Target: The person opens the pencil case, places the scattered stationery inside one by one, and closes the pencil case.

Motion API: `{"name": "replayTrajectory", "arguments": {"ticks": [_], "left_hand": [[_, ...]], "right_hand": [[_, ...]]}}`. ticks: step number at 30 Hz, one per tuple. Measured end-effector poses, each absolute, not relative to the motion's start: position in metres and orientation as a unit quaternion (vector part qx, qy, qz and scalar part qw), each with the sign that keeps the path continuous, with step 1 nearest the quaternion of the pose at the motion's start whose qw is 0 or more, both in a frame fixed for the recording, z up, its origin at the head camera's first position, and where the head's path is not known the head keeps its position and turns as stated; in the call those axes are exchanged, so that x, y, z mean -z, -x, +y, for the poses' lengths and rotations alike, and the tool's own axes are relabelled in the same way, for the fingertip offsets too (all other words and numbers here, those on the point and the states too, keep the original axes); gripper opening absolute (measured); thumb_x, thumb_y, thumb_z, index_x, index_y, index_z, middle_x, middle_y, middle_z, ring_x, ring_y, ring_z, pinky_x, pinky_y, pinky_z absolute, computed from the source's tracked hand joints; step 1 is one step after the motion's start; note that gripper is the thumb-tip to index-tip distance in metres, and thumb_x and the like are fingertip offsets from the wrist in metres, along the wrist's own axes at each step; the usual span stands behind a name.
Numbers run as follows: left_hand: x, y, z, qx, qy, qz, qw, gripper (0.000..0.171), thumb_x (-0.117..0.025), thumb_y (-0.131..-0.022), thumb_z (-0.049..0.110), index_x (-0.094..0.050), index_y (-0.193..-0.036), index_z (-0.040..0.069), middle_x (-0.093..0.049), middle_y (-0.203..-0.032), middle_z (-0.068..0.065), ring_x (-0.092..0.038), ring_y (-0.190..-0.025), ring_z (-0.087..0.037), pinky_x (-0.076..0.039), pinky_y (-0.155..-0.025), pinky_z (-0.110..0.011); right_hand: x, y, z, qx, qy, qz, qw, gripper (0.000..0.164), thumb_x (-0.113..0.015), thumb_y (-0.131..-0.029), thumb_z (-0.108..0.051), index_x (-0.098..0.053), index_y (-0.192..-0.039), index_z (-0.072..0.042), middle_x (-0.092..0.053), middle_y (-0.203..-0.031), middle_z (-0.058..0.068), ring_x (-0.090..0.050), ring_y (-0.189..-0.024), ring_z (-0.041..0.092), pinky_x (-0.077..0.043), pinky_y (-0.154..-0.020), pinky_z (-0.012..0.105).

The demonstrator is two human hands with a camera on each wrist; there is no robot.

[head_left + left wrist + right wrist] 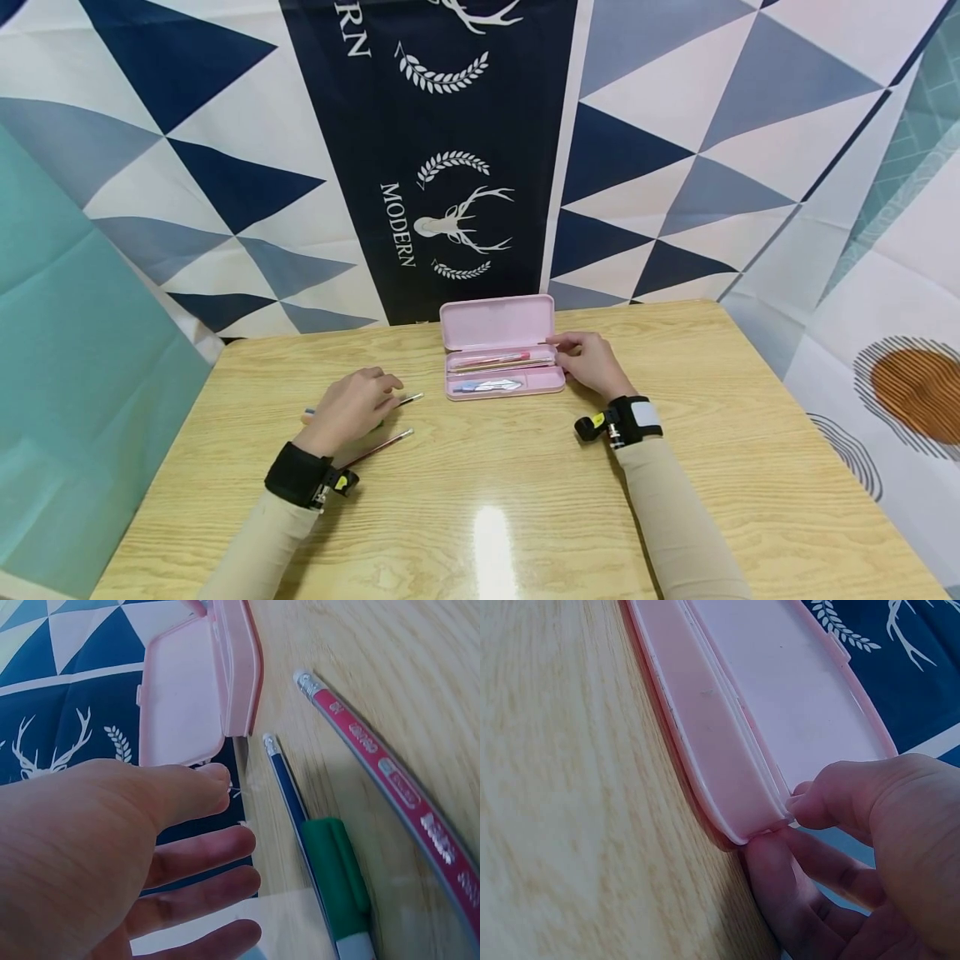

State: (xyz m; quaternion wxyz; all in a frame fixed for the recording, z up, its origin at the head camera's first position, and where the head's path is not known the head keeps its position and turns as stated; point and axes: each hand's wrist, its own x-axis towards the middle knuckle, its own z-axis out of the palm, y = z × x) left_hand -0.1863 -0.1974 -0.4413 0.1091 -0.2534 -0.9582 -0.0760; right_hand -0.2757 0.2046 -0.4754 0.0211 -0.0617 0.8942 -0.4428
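Note:
A pink pencil case (497,322) lies at the table's back, its lid raised. Several pencils (491,364) are in its rear part, and a blue-and-white item (487,386) is in front. My right hand (595,364) pinches the case's right end between thumb and fingers, seen close in the right wrist view. To the left, my left hand (351,408) hovers over loose writing things, fingers loosely spread and holding nothing. Below it, in the left wrist view, are a red pencil (401,776), a dark blue pencil (283,774) and a pen with a green cap (337,874).
A wood-grain table (427,517) carries everything. Behind its back edge hangs a patterned cloth (465,125) with triangles and deer heads. Pale green cloth (82,358) stands along the left side, and a white patterned one (862,392) along the right.

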Motion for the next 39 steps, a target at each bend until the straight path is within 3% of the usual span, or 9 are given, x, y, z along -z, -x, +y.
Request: {"name": "replayTrajectory", "arguments": {"ticks": [14,39], "left_hand": [[0.439,0.175,-0.222,0.104,0.252,-0.960,0.067,0.022,-0.077,-0.087,0.017,-0.075,-0.108,0.012,-0.073,-0.091,-0.004,-0.066,-0.073,-0.014,-0.053,-0.060,-0.029],[0.435,0.162,-0.264,0.121,0.227,-0.965,0.048,0.023,-0.077,-0.084,0.009,-0.075,-0.107,0.010,-0.074,-0.089,-0.005,-0.069,-0.078,-0.018,-0.057,-0.065,-0.035]], "right_hand": [[0.471,0.273,0.204,0.439,0.060,0.896,0.025,0.032,-0.065,-0.092,-0.011,-0.072,-0.123,-0.011,-0.070,-0.111,0.017,-0.061,-0.086,0.027,-0.055,-0.059,0.024],[0.473,0.274,0.204,0.438,0.063,0.896,0.028,0.031,-0.065,-0.092,-0.011,-0.072,-0.123,-0.012,-0.070,-0.110,0.017,-0.062,-0.085,0.027,-0.055,-0.058,0.024]]}}
